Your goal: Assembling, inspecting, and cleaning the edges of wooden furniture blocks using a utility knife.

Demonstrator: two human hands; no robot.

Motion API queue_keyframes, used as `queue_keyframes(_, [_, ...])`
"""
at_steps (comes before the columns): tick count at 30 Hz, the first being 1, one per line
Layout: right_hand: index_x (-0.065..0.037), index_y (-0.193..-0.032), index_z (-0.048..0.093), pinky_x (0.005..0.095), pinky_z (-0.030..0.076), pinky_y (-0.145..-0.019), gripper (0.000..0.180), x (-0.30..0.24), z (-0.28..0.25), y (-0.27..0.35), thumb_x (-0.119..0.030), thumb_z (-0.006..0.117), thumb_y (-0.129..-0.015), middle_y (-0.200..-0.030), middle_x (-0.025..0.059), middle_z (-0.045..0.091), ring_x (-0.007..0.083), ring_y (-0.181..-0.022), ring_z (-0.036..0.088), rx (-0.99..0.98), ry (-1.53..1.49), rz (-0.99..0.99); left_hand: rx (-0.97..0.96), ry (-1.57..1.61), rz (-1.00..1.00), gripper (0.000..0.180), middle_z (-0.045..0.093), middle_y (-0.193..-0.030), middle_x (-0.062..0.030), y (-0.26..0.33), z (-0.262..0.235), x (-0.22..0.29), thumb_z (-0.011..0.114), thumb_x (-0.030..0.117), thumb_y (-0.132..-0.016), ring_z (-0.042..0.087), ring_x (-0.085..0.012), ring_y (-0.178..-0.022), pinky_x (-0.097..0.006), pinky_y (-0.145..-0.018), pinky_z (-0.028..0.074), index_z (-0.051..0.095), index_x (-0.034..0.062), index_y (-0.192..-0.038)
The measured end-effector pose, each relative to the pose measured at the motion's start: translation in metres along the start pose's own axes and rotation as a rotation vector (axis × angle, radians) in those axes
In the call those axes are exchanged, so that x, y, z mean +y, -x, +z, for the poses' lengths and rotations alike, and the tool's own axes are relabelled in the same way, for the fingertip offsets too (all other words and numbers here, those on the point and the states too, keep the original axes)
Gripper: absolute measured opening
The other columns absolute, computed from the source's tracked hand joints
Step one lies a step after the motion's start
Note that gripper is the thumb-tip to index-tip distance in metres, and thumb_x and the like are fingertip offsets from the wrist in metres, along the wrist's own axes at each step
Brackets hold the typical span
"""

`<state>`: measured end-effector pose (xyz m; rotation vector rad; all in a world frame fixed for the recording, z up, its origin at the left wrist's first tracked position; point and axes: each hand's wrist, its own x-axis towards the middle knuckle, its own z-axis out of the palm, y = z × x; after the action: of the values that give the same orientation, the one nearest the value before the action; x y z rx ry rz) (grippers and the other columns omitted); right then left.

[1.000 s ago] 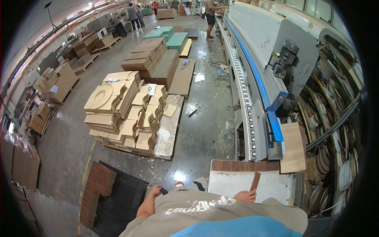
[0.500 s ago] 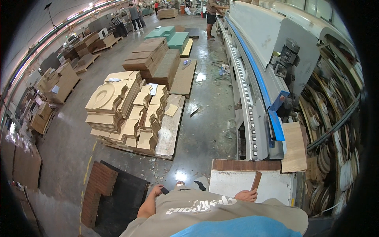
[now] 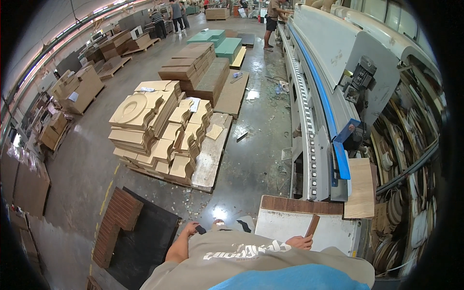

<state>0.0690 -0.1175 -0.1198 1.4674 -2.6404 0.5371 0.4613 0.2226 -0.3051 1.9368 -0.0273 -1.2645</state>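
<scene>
My right hand is closed on the lower end of a narrow brown wood-grain strip. The strip slants up over a white-topped table that has a brown board along its far edge. Lower left of centre, my left hand hangs at my side with its fingers curled. A small black item is against those fingers; its kind is unclear. My shirt covers part of both forearms.
A long edge-banding-type machine runs away on the right, with coils of edging beside it. Pallets hold cut tan panels, brown boards and green blocks. Ribbed brown pieces lie at left on a black sheet. A person stands at the machine's far end.
The view has shifted slightly, so the pallets and machine sit a little further right. My right hand still grips the strip, and my left hand stays beside the black item.
</scene>
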Motion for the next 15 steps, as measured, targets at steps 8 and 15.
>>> queue_keyframes(8, [-0.019,-0.137,0.053,0.0477,0.044,-0.098,0.041,-0.001,-0.007,0.001,-0.019,0.056,-0.095,-0.132,0.0061,0.057,0.0292,-0.122,0.054,-0.001,0.023,-0.025,-0.187,0.043,-0.048,0.049,0.072,-0.099,-0.0043,0.017,0.016,0.022,0.070,0.046,-0.092,0.065,-0.0177,-0.081,-0.038,-0.067,0.051,0.070,0.0083,-0.124])
queue_keyframes(15, [-0.019,-0.137,0.053,0.0477,0.044,-0.099,0.042,0.001,0.000,-0.001,-0.019,0.056,-0.095,-0.132,0.0059,0.057,0.0290,-0.122,0.053,-0.017,0.046,-0.052,-0.803,-0.032,-0.219,0.045,0.075,-0.107,-0.0053,-0.032,0.023,-0.009,0.073,0.038,-0.081,0.070,-0.0204,-0.087,-0.041,-0.085,0.055,0.074,0.0096,-0.115])
